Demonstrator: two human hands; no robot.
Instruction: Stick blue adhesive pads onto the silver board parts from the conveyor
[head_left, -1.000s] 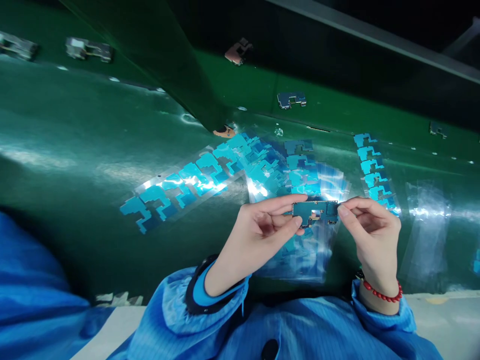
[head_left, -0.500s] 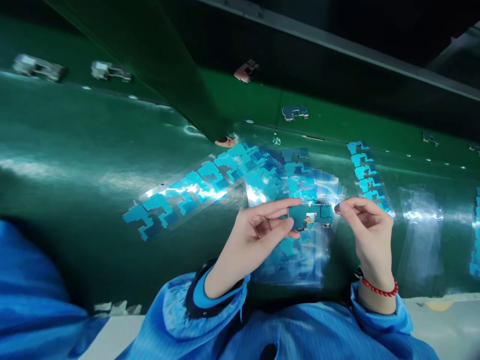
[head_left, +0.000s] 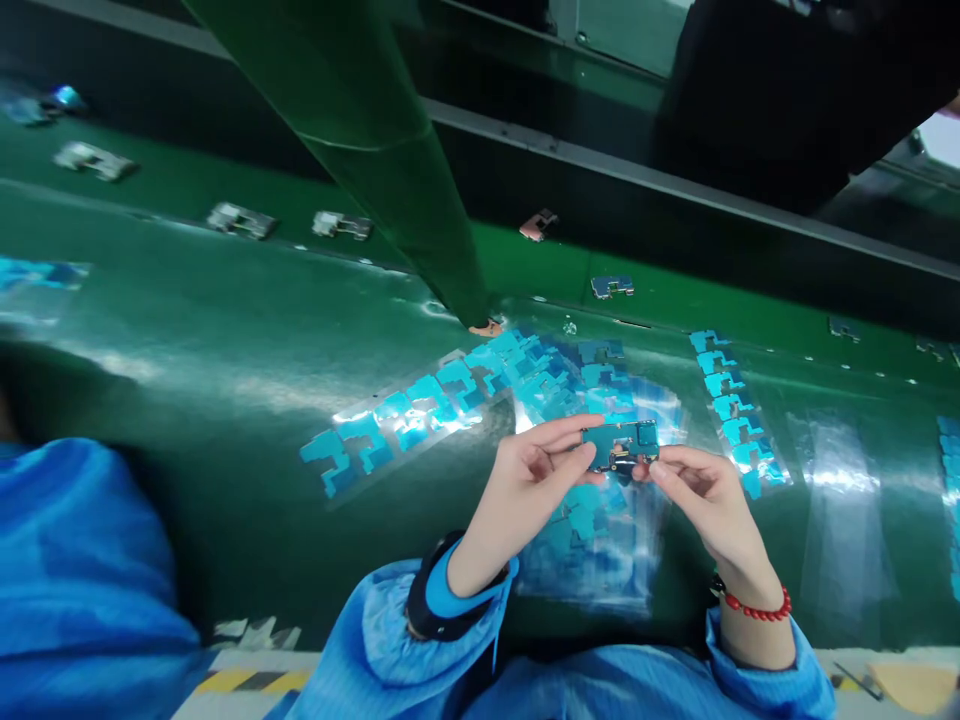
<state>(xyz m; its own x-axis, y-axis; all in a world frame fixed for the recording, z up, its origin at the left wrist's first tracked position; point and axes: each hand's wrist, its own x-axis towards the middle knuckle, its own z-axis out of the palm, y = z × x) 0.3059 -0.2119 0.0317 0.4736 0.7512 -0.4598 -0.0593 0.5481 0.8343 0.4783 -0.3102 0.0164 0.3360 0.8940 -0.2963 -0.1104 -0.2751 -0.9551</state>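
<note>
My left hand [head_left: 541, 462] pinches the left end of a small teal circuit board [head_left: 609, 441], thumb on its face and fingers along its edges. The board has a cut-out and small metal parts at its lower edge. At its right end, my right hand [head_left: 694, 490] is closed, with thumb and fingertips gripping the lower right corner. Beneath the hands lie clear sheets [head_left: 622, 575] carrying blue board-shaped film pieces. A strip of blue film stickers [head_left: 411, 415] stretches away to the left of my left hand.
Another sticker strip [head_left: 731, 405] and a clear sheet [head_left: 844, 520] lie to the right. Several boards, among them a dark blue one [head_left: 613, 287] and a pinkish one [head_left: 538, 225], rest along the far green strip. A green post [head_left: 420, 190] slants down to the table. A blue sleeve [head_left: 82, 560] is at left.
My right hand has come in from beside the board and now grips its right end. The left hand still holds the board. The view has shifted, so the table appears lower.
</note>
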